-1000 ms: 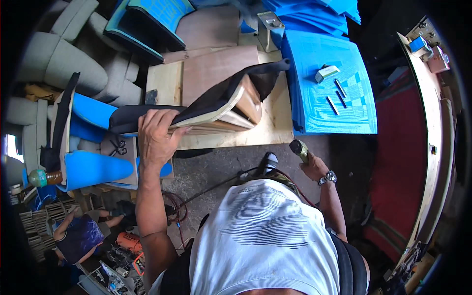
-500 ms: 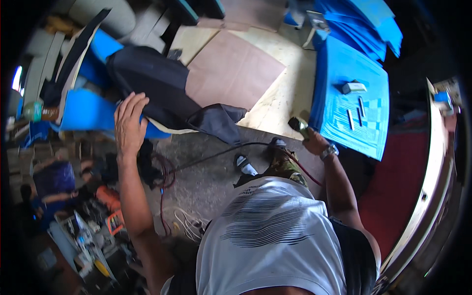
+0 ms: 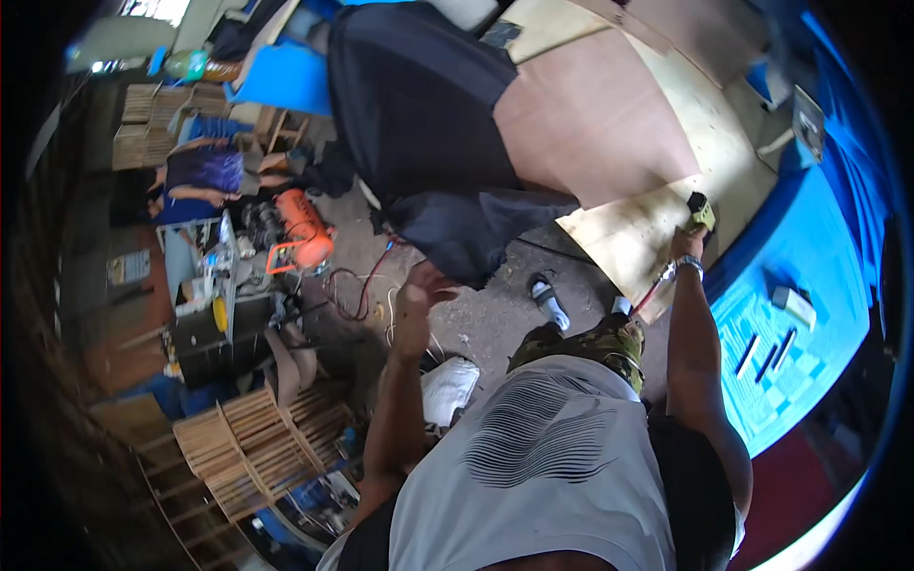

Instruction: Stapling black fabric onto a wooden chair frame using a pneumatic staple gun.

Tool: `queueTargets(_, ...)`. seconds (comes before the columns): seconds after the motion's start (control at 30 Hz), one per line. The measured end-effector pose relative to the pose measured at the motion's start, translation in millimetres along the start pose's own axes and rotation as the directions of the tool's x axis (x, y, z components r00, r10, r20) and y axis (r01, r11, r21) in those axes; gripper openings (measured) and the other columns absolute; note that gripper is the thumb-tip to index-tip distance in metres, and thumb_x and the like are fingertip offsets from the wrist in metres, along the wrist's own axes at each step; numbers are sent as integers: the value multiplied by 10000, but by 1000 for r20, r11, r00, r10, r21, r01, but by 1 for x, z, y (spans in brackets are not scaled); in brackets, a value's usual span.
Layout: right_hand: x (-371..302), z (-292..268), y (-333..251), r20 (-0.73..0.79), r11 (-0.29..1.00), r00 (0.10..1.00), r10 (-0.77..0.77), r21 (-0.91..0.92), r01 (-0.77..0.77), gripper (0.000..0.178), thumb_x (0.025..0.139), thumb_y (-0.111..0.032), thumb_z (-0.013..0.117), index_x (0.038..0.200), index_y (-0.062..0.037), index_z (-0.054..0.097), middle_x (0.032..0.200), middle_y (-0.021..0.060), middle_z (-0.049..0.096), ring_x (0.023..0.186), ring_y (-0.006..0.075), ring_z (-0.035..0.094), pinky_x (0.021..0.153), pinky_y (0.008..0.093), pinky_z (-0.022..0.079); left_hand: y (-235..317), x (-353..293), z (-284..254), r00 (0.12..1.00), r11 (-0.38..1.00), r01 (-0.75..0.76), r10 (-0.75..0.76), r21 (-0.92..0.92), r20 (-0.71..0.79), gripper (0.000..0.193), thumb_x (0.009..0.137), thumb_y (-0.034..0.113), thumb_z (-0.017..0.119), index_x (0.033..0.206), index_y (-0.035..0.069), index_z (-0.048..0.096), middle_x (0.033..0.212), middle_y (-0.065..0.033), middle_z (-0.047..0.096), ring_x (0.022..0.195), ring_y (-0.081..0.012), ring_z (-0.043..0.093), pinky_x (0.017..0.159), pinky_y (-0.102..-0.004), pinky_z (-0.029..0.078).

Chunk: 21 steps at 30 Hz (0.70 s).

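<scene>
My right hand [image 3: 693, 244] is closed around a yellow-green air stapler [image 3: 704, 215] with a dark head, held over the plywood [image 3: 619, 243]. A red hose [image 3: 657, 287] runs down from it by my wrist. My left hand [image 3: 419, 303] is blurred, its fingers loosely apart with nothing visible in them. It is just below the hanging edge of a large black cloth [image 3: 428, 114], and I cannot tell whether it touches it. The black cloth lies beside a brown-pink sheet [image 3: 595, 119] on the plywood.
A blue-covered surface [image 3: 809, 276] on the right bears a small white box [image 3: 793, 306] and several pens. An orange compressor [image 3: 305, 228], hose loops [image 3: 354, 295] and a slatted wooden piece [image 3: 252, 443] are on the left. Another person [image 3: 205, 171] is at the far left.
The view has swung left. My left hand has come away from the blue piece and down below the black cloth. My right hand has moved the air stapler over the plywood.
</scene>
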State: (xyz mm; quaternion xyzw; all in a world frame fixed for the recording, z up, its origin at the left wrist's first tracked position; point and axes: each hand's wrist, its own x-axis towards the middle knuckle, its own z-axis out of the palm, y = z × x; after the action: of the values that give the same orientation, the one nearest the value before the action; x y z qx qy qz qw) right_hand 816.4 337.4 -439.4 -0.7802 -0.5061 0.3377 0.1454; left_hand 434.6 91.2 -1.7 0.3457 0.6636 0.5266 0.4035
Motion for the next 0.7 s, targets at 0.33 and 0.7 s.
queueTargets(0.33, -267, -166, -344, -69, 104, 170, -983, 552, 827, 1120, 559, -135, 887, 1480, 4, 265, 1486, 225, 364, 1371, 445, 346, 1133, 493, 292, 76, 26, 50, 993, 975, -72, 90, 208, -79, 284, 1011, 230, 525, 848, 20, 624, 775, 25, 574, 722, -45, 450, 648, -235, 366)
queueTargets(0.7, -296, -165, -426, 203, 297, 337, -919, 920, 255, 244, 1003, -241, 579, 964, -12, 655, 761, -51, 545, 719, 45, 441, 675, 238, 420, 47, 69, -19, 419, 689, -515, 721, 510, -551, 396, 1058, 246, 349, 1224, -83, 492, 1275, -217, 535, 1171, -303, 533, 1039, -425, 389)
